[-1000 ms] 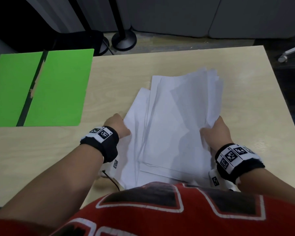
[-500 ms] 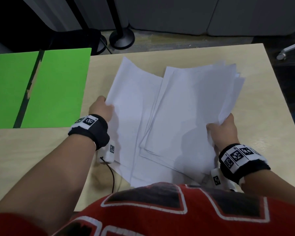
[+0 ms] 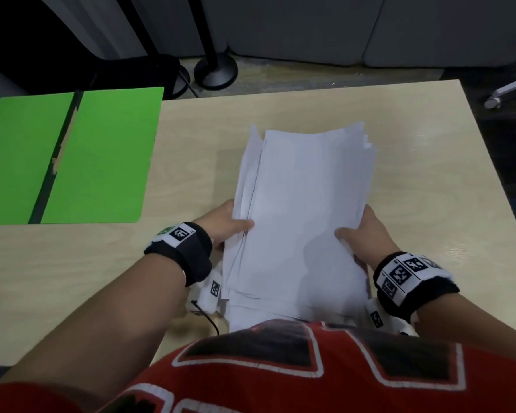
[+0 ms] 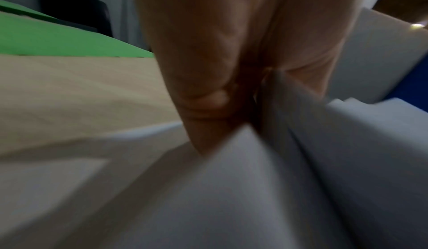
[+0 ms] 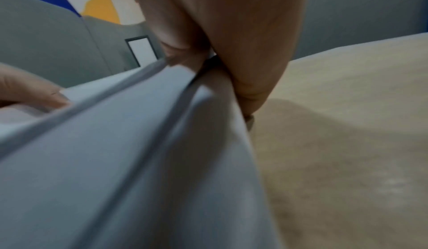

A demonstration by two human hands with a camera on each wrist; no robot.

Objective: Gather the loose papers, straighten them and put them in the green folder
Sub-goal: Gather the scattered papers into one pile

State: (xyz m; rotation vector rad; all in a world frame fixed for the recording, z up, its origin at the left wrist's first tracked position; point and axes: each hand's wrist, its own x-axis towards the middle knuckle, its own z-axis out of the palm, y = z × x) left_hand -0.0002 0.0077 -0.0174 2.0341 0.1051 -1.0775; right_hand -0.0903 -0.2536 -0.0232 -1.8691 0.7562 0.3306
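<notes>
I see my left hand point(image 3: 225, 223) and right hand point(image 3: 362, 234) pinching the uneven papers point(image 3: 304, 210) over the table point(image 3: 414, 204), the green folder point(image 3: 102, 156) lying open far left, stand bases point(image 3: 216, 70) behind.

Pale wood-grain table point(image 3: 355, 108) fills the view, its far edge running along the floor side and its right corner rounded off. Lying flat on it at the far left is the green folder point(image 3: 102, 156), opened out in two panels with a dark spine strip between them, the left panel running out of view. A thin black cable point(image 3: 210, 321) trails across the near edge
</notes>
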